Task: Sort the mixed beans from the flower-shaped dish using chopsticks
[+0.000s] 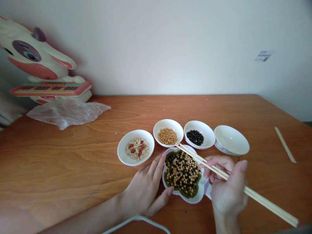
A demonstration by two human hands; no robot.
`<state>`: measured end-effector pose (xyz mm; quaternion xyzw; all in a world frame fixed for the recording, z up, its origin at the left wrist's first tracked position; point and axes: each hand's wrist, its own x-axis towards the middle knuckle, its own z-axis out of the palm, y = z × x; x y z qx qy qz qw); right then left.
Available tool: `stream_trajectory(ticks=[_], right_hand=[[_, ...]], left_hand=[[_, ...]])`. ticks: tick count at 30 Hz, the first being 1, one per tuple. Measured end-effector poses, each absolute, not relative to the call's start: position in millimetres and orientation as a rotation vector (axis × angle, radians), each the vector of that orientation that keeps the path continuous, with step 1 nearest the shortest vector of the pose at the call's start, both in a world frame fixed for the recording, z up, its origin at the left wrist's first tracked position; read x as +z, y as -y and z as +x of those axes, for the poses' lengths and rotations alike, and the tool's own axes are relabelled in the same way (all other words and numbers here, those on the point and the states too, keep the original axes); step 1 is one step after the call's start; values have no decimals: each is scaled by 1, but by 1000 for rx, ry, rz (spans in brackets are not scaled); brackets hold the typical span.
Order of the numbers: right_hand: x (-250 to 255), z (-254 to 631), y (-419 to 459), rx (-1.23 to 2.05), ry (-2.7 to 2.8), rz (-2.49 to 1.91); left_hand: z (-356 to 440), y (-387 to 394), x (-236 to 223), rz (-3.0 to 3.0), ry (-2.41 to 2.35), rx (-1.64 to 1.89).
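My right hand is closed on a pair of light wooden chopsticks. A small yellow bean appears to be pinched at their tips, by the near rim of the bowl of yellow beans. My left hand spans the left edge of a white, scallop-edged dish, fingers and thumb against its rim. Yellow beans, black beans and small green beans cover most of the dish. Behind it, a white bowl contains black beans.
A bowl of pale and red peanuts stands left; a bare white bowl stands right. One light stick lies far right. A plastic bag and cow-shaped toy keyboard are back left. A white cable crosses the front.
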<state>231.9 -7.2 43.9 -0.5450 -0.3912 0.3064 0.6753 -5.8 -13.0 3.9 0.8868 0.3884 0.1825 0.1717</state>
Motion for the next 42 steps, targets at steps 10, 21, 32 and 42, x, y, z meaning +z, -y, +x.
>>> stream_trajectory(ticks=[10,21,32,42], right_hand=[[44,228,11,735,853,-1311],[43,224,9,743,865,-1338],[35,232,5,755,920,-1338],[43,226,10,731,879,-1328]], left_hand=[[-7,11,3,2511,-1087,524],[-7,12,3,2486,-1077,531],[-6,10,4,2488,-1078,527],[-7,11,4,2504,-1085,538]])
